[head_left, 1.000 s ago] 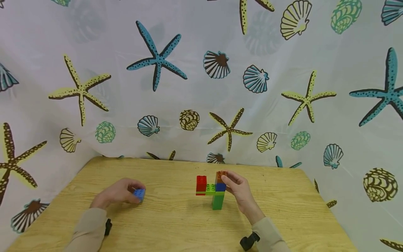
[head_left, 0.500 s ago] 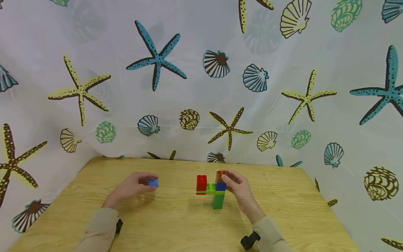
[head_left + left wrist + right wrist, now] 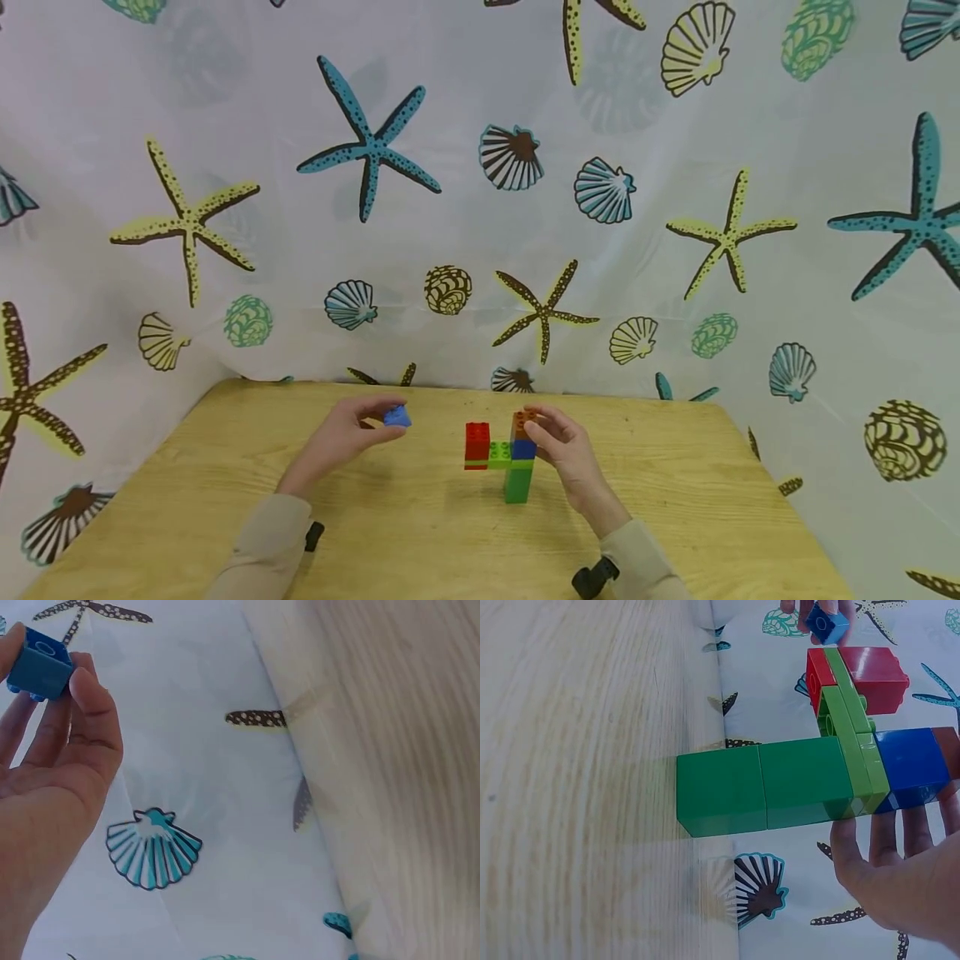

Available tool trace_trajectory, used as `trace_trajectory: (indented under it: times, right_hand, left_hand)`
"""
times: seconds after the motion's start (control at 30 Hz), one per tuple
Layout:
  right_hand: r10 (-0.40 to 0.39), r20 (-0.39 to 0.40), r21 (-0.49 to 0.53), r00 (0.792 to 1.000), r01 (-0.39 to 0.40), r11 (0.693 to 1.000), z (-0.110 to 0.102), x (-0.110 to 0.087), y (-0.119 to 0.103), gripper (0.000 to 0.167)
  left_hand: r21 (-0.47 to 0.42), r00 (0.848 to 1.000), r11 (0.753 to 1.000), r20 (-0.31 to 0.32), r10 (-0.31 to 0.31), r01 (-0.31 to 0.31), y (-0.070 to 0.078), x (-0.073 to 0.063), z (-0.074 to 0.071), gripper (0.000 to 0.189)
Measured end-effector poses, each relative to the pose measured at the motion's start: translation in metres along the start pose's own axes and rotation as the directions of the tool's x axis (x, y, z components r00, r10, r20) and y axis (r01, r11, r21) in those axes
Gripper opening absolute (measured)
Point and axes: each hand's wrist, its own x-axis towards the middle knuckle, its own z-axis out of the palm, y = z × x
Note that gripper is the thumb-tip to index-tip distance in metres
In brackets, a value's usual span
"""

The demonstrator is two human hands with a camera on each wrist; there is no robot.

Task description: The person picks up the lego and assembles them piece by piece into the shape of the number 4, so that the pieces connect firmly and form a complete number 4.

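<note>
My left hand [image 3: 345, 437] pinches a small blue toy brick [image 3: 397, 417] above the table, left of a brick structure. In the left wrist view the hollow underside of that blue brick [image 3: 46, 661] shows between thumb and fingers. My right hand [image 3: 577, 467] grips the structure's upper right side, at the brown brick [image 3: 519, 427] on top. Under it sit a dark blue brick [image 3: 523, 451], a light green plate [image 3: 499, 454] and stacked green bricks [image 3: 806, 784]. A red brick [image 3: 477, 442] stands on the plate's left end, which overhangs. The right fingertips are partly hidden.
The wooden table [image 3: 420, 542] reaches back to a white curtain [image 3: 465, 225] printed with starfish and shells. Dark wrist-worn devices show at the left cuff [image 3: 273, 525] and the right cuff [image 3: 633, 546].
My left hand has lifted the blue brick and carried it right and toward the back, nearer the structure. The right hand keeps its grip, and the structure stays in place.
</note>
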Motion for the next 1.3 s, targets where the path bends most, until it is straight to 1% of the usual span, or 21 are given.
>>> trace_trajectory:
  times: [0.03, 0.17, 0.27, 0.37, 0.47, 0.6, 0.7, 0.77, 0.87, 0.93, 1.03, 1.2, 1.3]
  right_hand:
    - [-0.003, 0.007, -0.004, 1.0, 0.003, 1.0, 0.0, 0.0, 0.0, 0.042]
    - [-0.007, 0.023, -0.025, 1.0, 0.008, 1.0, 0.0, 0.001, 0.001, 0.044]
    - [-0.006, 0.024, -0.031, 1.0, 0.007, 0.999, -0.001, 0.001, 0.001, 0.043]
    - [-0.004, 0.028, -0.033, 1.0, 0.005, 0.999, -0.001, 0.0, 0.002, 0.042]
    - [-0.001, 0.026, -0.037, 1.0, 0.002, 0.999, -0.001, 0.0, 0.002, 0.042]
    - [0.002, 0.026, -0.051, 1.0, -0.001, 0.999, -0.002, 0.001, 0.002, 0.045]
    - [0.006, 0.031, -0.056, 1.0, -0.005, 0.998, -0.003, 0.002, 0.002, 0.046]
    - [0.007, 0.029, -0.05, 1.0, -0.006, 0.999, -0.003, 0.002, 0.002, 0.046]
    - [0.005, 0.023, -0.04, 1.0, -0.004, 0.999, -0.003, 0.002, 0.001, 0.045]
    - [0.006, 0.02, -0.032, 1.0, -0.005, 0.999, -0.003, 0.001, 0.001, 0.043]
    - [0.008, 0.02, -0.025, 1.0, -0.007, 1.0, -0.002, 0.001, 0.001, 0.042]
    - [0.005, 0.013, -0.035, 1.0, -0.005, 0.999, -0.002, 0.002, 0.002, 0.041]
    - [0.004, 0.006, -0.041, 1.0, -0.003, 0.999, -0.002, 0.002, 0.001, 0.039]
  left_hand:
    - [-0.002, 1.0, 1.0, -0.001, 0.011, -0.011, 0.003, 0.001, 0.002, 0.046]
    - [0.001, 0.997, 0.998, 0.033, 0.07, -0.07, 0.013, 0.003, 0.008, 0.045]
    - [0.001, 0.996, 0.996, 0.042, 0.084, -0.084, 0.02, 0.004, 0.014, 0.043]
    - [-0.002, 0.997, 0.997, 0.009, 0.073, -0.073, 0.025, 0.004, 0.022, 0.041]
    - [-0.025, 0.998, 0.998, -0.019, 0.061, -0.061, 0.029, 0.006, 0.033, 0.042]
    - [-0.101, 0.997, 0.993, -0.042, 0.063, -0.067, 0.031, 0.01, 0.051, 0.046]
    - [-0.155, 0.993, 0.984, -0.09, 0.075, -0.088, 0.033, 0.011, 0.062, 0.043]
    - [-0.165, 0.988, 0.981, -0.128, 0.086, -0.106, 0.035, 0.012, 0.069, 0.041]
    - [-0.161, 0.982, 0.979, -0.16, 0.101, -0.127, 0.038, 0.014, 0.076, 0.039]
    - [-0.153, 0.979, 0.979, -0.17, 0.111, -0.137, 0.041, 0.015, 0.08, 0.039]
    - [-0.151, 0.978, 0.979, -0.176, 0.109, -0.136, 0.046, 0.016, 0.084, 0.038]
    - [-0.143, 0.983, 0.983, -0.16, 0.089, -0.113, 0.055, 0.019, 0.088, 0.038]
    - [-0.131, 0.985, 0.984, -0.143, 0.098, -0.117, 0.06, 0.021, 0.09, 0.038]
